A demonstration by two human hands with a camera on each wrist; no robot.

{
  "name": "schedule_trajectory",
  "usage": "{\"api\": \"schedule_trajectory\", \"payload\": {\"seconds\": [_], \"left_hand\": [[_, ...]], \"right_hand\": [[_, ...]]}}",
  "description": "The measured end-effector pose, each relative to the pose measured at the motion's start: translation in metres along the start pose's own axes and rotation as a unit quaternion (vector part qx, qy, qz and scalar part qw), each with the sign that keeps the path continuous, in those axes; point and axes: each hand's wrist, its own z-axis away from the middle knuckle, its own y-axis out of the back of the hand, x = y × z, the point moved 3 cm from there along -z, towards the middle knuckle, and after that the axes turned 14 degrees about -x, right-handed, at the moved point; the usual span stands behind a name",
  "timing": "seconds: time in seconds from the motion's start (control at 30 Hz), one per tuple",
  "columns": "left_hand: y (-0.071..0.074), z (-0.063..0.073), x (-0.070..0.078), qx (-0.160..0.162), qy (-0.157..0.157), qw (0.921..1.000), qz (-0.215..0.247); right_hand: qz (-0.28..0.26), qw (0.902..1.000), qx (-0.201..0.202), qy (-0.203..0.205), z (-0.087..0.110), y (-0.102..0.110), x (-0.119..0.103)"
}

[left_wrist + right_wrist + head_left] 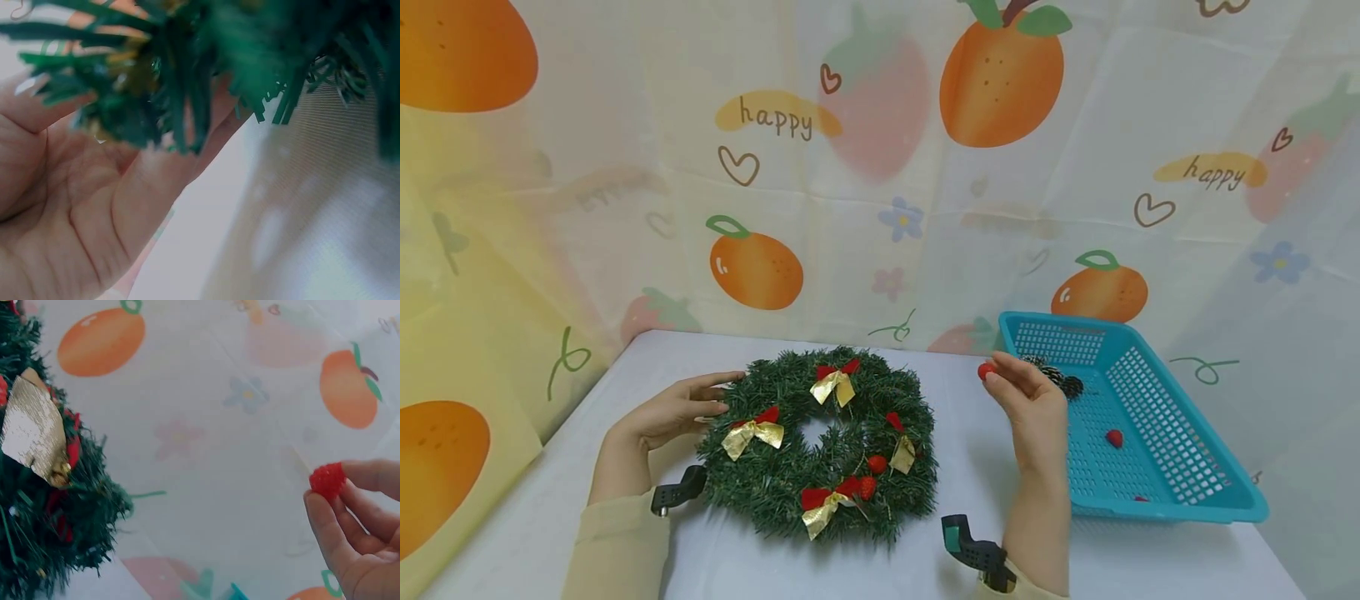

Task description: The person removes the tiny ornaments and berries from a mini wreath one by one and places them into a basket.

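Observation:
A green wreath (760, 500) lies on the table, dressed with several red-and-gold bows (832, 385) and two red berries (877, 464) at its lower right. My left hand (662, 414) is at the wreath's left edge, fingers loosely extended and touching the needles. In the left wrist view, green sprigs (181, 94) hide part of the fingers. Between thumb and fingertips, my right hand (1030, 408) pinches a small red raspberry-like berry (327, 480). That hand is raised to the right of the wreath, by the left side of a blue basket (1165, 505).
Inside the basket are pine cones (1060, 379) near its left side and a red berry (1115, 437) on its bottom. A white cloth (730, 567) covers the table. Behind hangs a curtain (880, 233) printed with fruit.

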Motion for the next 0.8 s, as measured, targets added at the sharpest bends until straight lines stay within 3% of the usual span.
{"api": "schedule_trajectory", "payload": {"seconds": [0.4, 0.63, 0.8], "left_hand": [[0.001, 0.0, -0.002, 0.0, 0.001, 1.0, -0.01], [0.001, 0.0, -0.002, 0.001, 0.003, 1.0, -0.007], [0.0, 0.0, -0.002, 0.001, 0.006, 1.0, -0.002]], "right_hand": [[-0.124, 0.9853, 0.117, -0.004, 0.006, 0.034, 0.004], [-0.083, 0.9772, 0.194, -0.025, 0.011, 0.053, 0.008], [-0.073, 0.9717, 0.22, -0.047, 0.012, 0.059, 0.011]]}}
